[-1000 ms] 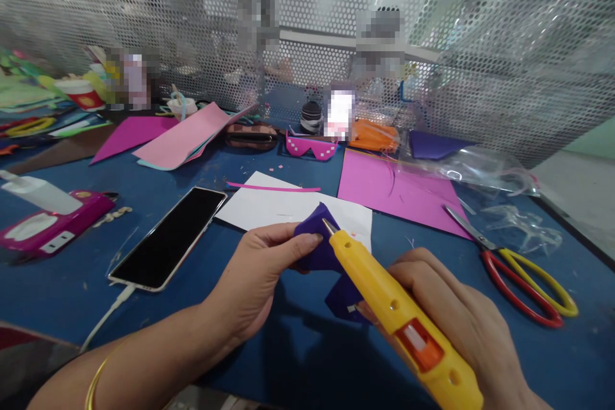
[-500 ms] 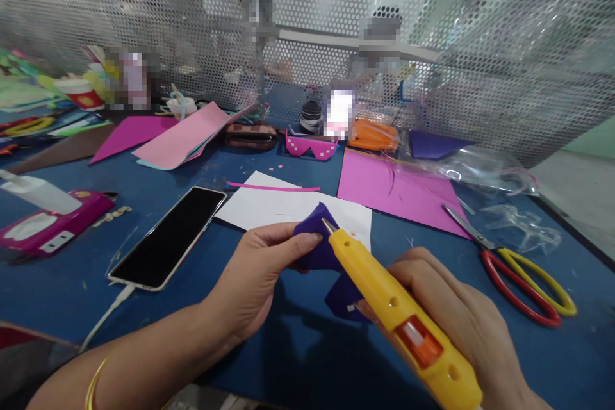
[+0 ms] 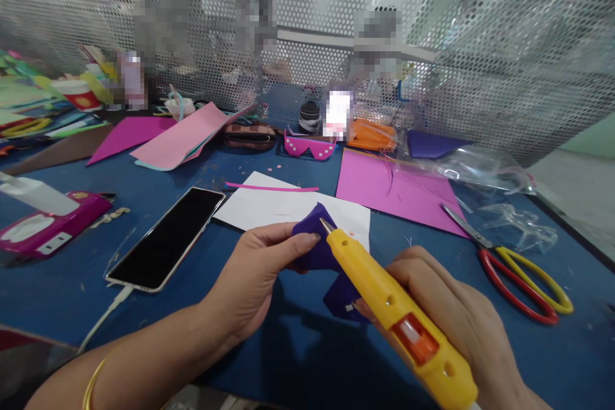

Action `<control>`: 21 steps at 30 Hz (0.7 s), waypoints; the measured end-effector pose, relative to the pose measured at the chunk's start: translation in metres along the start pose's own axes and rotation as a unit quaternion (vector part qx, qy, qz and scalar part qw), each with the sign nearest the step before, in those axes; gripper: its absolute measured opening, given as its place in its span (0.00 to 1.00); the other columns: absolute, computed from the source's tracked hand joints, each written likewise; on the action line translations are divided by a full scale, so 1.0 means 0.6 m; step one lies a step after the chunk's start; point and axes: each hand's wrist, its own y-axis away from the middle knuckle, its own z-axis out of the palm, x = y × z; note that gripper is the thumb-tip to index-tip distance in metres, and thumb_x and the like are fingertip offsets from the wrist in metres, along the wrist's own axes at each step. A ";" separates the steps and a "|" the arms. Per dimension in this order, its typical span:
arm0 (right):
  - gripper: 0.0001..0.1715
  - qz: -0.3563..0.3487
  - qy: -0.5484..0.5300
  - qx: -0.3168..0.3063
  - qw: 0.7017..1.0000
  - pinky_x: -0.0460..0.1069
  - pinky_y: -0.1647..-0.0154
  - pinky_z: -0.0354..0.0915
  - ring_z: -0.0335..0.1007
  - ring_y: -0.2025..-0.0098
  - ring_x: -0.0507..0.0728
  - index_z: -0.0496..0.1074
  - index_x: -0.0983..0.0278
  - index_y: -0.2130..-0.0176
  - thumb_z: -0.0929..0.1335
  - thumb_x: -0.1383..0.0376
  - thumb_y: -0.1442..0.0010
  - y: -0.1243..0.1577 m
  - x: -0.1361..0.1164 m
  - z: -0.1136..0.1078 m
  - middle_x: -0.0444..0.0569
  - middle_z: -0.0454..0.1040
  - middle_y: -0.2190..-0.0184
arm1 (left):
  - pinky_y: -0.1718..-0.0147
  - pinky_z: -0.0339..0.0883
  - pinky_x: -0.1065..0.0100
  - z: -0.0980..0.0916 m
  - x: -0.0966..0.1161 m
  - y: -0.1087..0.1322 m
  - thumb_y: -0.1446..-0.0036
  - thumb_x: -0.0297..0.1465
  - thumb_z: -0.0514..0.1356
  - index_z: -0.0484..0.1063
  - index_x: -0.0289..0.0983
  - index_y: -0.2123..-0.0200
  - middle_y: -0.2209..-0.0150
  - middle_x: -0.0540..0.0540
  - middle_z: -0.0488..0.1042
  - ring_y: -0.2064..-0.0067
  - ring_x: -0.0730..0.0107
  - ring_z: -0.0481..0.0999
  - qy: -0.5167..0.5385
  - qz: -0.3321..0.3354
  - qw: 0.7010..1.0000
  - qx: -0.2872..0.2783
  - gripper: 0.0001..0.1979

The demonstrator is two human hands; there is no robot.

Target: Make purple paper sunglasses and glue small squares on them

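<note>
Between thumb and fingers, my left hand (image 3: 262,269) pinches a dark purple paper piece (image 3: 314,250). My right hand (image 3: 446,307) is wrapped round a yellow glue gun (image 3: 384,295) with an orange part in its side. The gun's metal tip is at the upper part of the purple piece; whether it touches cannot be told. Lower down, near my right fingertips, shows a purple part (image 3: 343,298) with a small white square. Behind the hands lies white paper (image 3: 269,202) with a thin pink strip (image 3: 273,188) across it.
Left of my hands are a phone (image 3: 168,237) on a cable and a magenta power strip (image 3: 62,224). Scissors (image 3: 509,262) lie at the right, near pink foam (image 3: 398,189). Pink paper glasses (image 3: 310,146) and a brown case (image 3: 250,137) sit by the perforated metal screen (image 3: 312,6).
The whole view has shifted very slightly. Both hands, the purple piece and the glue gun keep nearly the same positions relative to each other.
</note>
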 end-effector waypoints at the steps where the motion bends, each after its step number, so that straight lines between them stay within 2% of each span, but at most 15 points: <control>1: 0.16 -0.001 0.003 0.001 1.000 0.47 0.84 0.56 0.61 0.84 0.49 0.62 0.59 0.67 0.64 0.51 0.33 0.000 0.000 0.000 0.39 0.65 0.75 | 0.64 0.63 0.68 0.000 0.000 0.000 0.51 0.36 0.71 0.84 0.36 0.66 0.67 0.44 0.81 0.65 0.69 0.73 0.000 -0.001 1.000 0.000 0.10; 21: 0.16 0.006 0.003 -0.007 1.000 0.47 0.85 0.54 0.60 0.84 0.49 0.61 0.58 0.67 0.63 0.52 0.32 0.000 -0.003 -0.002 0.39 0.64 0.75 | 0.62 0.64 0.67 0.001 0.001 0.000 0.52 0.36 0.71 0.84 0.36 0.67 0.67 0.44 0.81 0.65 0.67 0.74 0.002 0.002 1.000 -0.003 0.10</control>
